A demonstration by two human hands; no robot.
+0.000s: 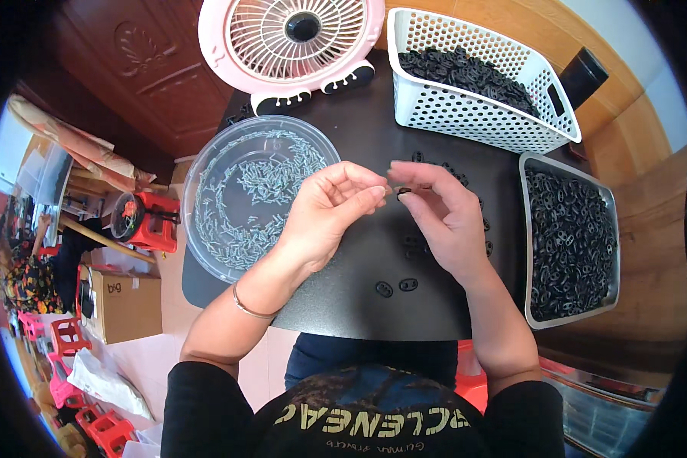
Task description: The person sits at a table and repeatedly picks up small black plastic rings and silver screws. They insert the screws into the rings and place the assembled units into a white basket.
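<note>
Peeking from R hand (454, 227); sm blk pc (404, 191)

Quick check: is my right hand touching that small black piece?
Touching. The head view shows the right hand gripping the small black piece, its edge against the thumb tip without a visible gap.

A black counter (336, 324) bears a round pink fan (303, 29), round clear plastic tub (237, 208), white perforated plastic basket (466, 127), rectangular silver metal tray (528, 252) and black oval pieces (408, 285).
</note>
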